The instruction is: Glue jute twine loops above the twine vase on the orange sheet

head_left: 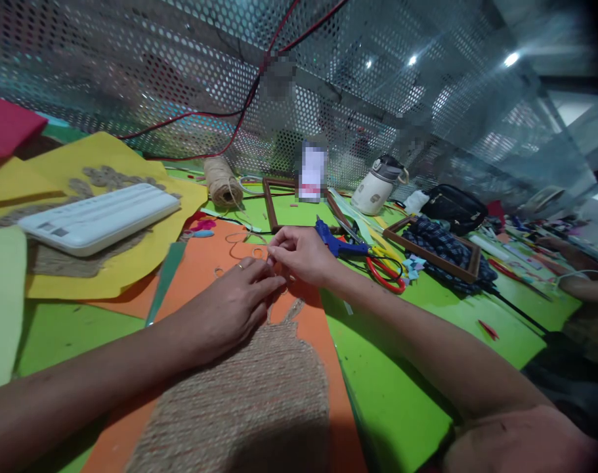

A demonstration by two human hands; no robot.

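Note:
An orange sheet (335, 394) lies in front of me, with a vase-like shape of jute twine rows (259, 394) on it and thin twine outlines above. My right hand (301, 256) pinches a strand of jute twine (242, 240) between thumb and forefinger over the sheet's upper part. Against it, my left hand (232, 302), with a ring on one finger, rests on the sheet, its fingertips closed at the same strand. The exact grip between the fingertips is partly hidden. Loose loops trail back toward a twine spool (222, 182).
A white power bank (102, 217) weighs on a yellow sheet (131, 279) at left. To the right are a blue glue gun (341, 242), red-handled scissors (387, 279), wooden frames (431, 253), and a bottle (377, 187). A perforated metal screen (195, 72) stands behind. Another person's arm (584, 286) shows far right.

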